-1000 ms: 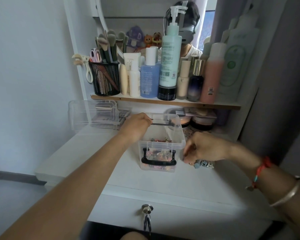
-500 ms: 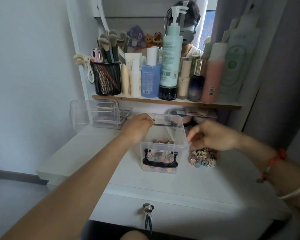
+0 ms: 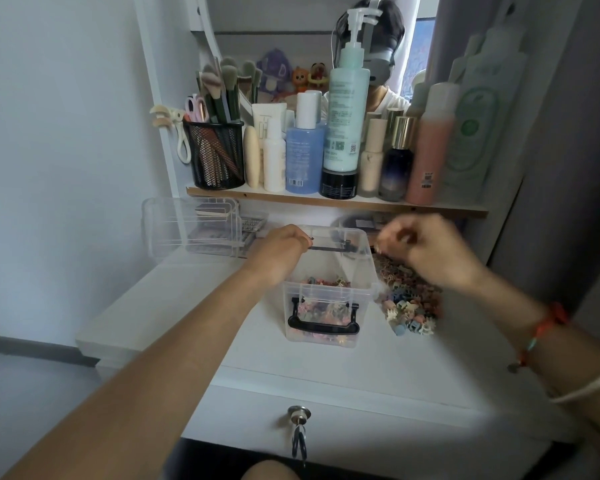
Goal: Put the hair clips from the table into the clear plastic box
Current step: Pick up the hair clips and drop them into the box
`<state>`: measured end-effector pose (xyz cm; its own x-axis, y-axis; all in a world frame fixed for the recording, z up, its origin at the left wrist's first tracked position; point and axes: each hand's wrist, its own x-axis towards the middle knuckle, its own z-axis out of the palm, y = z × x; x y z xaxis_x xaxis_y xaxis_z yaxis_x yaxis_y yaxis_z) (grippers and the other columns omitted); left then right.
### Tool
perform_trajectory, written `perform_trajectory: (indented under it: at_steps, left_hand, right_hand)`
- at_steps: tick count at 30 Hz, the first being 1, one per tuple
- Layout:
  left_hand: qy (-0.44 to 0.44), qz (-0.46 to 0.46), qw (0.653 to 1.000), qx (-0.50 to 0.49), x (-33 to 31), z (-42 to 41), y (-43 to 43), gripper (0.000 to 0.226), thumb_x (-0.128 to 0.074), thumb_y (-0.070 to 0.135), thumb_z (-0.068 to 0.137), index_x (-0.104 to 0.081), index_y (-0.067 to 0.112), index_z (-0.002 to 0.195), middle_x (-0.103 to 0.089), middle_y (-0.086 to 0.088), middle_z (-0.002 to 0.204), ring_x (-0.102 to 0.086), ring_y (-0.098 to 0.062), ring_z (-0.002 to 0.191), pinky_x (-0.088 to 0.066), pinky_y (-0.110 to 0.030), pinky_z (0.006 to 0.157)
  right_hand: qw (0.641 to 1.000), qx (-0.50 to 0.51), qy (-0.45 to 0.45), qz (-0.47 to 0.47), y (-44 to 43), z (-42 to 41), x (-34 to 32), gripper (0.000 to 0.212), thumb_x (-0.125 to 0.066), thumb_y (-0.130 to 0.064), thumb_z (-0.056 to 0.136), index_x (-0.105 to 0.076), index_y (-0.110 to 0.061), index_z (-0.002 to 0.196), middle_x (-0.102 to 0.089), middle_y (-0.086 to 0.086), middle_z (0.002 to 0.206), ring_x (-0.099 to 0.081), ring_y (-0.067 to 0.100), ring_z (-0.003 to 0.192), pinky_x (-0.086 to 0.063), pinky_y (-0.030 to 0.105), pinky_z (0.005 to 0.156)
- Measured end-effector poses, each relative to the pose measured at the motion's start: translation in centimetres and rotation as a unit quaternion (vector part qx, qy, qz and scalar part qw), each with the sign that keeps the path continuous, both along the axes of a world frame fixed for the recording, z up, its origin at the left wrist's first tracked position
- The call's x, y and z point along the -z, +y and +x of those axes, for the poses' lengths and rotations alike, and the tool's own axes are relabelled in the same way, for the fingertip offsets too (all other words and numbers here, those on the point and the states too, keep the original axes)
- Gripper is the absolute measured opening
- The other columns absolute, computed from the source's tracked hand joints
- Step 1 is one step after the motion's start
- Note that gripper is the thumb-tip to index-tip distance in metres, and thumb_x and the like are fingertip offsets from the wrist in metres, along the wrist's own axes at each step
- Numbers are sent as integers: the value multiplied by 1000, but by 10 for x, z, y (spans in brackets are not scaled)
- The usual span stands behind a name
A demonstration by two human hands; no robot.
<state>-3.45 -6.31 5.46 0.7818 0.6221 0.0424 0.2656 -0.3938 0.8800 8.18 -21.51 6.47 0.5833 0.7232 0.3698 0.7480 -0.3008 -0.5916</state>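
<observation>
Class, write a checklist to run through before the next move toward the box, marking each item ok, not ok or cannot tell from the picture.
1. Clear plastic box open at the top: ok.
2. Left hand grips the box's left rim to steady it: ok.
3. Right hand carries a clip: cannot tell, it is blurred.
4. Right hand above the opening: not ok, it is raised just outside the right rim.
5. Room in the box: ok, clips cover only the bottom.
6. Hair clips all off the table: not ok, a pile lies right of the box.
</observation>
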Motion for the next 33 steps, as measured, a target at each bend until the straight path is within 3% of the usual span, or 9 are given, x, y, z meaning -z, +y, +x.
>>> perform_trajectory:
  at_steps: [4,8,11,15,20,22,25,27,33]
  left_hand:
    - [-2,-3,1000,1,0,0,-1,15,-40,11,92,-53,17,90,-48,8,88,-45,-18,95,-35,-26,70]
    - [-3,-12,1000,-1,0,0,0,25,-40,11,92,-51,24,73,-45,15,78,-45,-18,93,-34,-22,61]
    - [-7,-15,1000,-3,1,0,0,26,-40,10,91,-50,24,71,-45,14,78,-46,-18,93,-34,-23,61]
    - [-6,-11,1000,-6,0,0,-1,20,-39,10,91,-53,20,80,-46,12,80,-45,-17,94,-36,-28,67]
    - [-3,-15,1000,-10,0,0,0,25,-39,9,90,-51,23,74,-45,14,78,-46,-18,93,-36,-27,72]
    - [-4,-16,1000,-10,1,1,0,27,-38,9,90,-50,24,71,-45,15,78,-46,-18,92,-36,-28,68]
    - [-6,-17,1000,-10,2,2,1,28,-39,10,90,-50,26,69,-46,15,78,-47,-18,88,-36,-27,64]
    - [-6,-20,1000,-10,2,2,3,28,-40,11,90,-50,26,68,-47,13,77,-47,-16,81,-34,-24,60]
    - [-12,-19,1000,-6,4,3,4,30,-38,11,91,-50,27,68,-46,15,78,-46,-14,78,-34,-23,61]
  right_hand:
    - [989,-82,99,71,5,-9,-21,15,-63,-3,83,-62,-11,95,-56,-5,68,-51,-11,48,-39,-2,56]
    - [997,-6,23,-69,3,2,-5,14,-64,-7,83,-67,-10,96,-64,-4,80,-53,-1,67,-37,-3,60]
    - [980,2,-16,-198,3,7,19,22,-64,-18,84,-69,-10,104,-71,4,101,-61,11,89,-42,15,77]
    - [963,-3,-76,-259,13,2,35,30,-58,-28,87,-64,-16,113,-66,3,107,-58,19,101,-40,23,79]
    - [952,23,-124,-278,25,1,40,16,-52,-16,85,-66,-19,79,-67,9,104,-61,28,100,-37,25,69]
    - [960,58,-130,-243,25,6,36,17,-52,-15,84,-69,-18,87,-69,9,103,-63,29,97,-43,28,71]
    - [995,99,-32,-1,25,8,15,12,-58,-10,86,-68,-15,83,-68,0,84,-62,10,77,-44,20,72]
    - [993,31,50,103,25,3,-2,14,-63,-11,84,-64,-20,74,-63,-8,71,-55,-2,64,-42,11,65]
    - [999,-4,41,2,15,7,-8,4,-64,-13,84,-65,-17,84,-60,-10,75,-51,-2,68,-39,4,63]
